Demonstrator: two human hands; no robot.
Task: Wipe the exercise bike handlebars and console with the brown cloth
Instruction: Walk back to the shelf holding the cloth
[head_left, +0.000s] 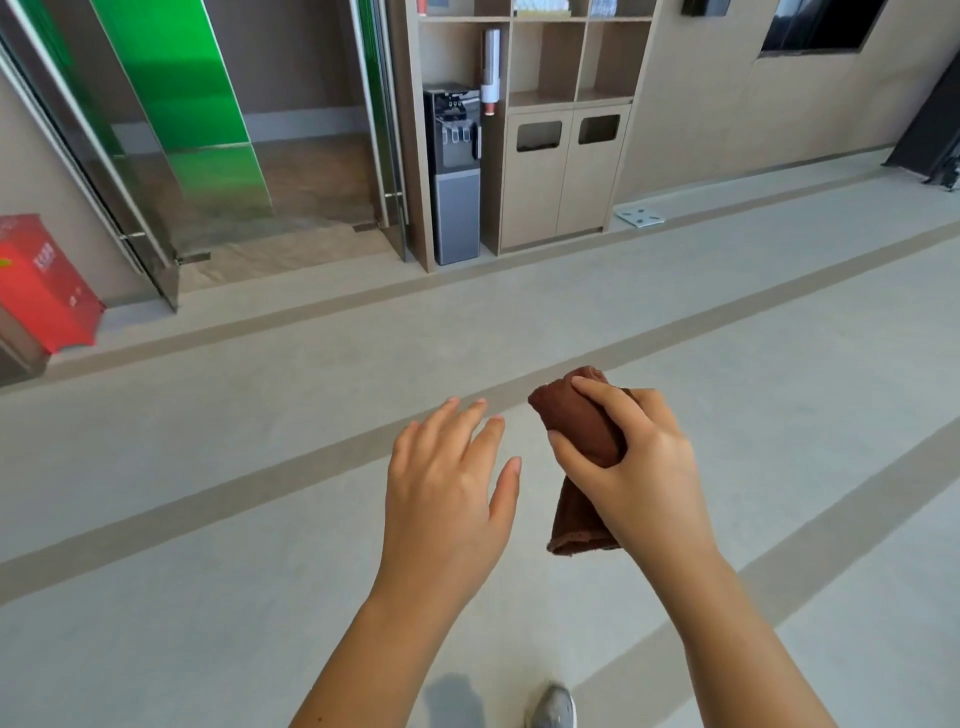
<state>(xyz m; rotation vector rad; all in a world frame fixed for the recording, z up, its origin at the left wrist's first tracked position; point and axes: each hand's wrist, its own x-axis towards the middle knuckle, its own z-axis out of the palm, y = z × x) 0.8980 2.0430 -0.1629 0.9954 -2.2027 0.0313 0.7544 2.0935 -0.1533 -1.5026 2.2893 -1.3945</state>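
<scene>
Down at the bottom there's a grey shoe (553, 706) on the pale floor (208, 519), and above it the right hand (641, 467) has its grip clenched around the bunched-up brown cloth (584, 441), probably wadded like that so it's ready to wipe. The left hand (449, 483) hangs just beside it, fingers spread and holding nothing. No exercise bike in sight yet, just a water dispenser (456, 171) and cabinet (563, 171) by the far wall, so I'd guess they're walking over.
</scene>
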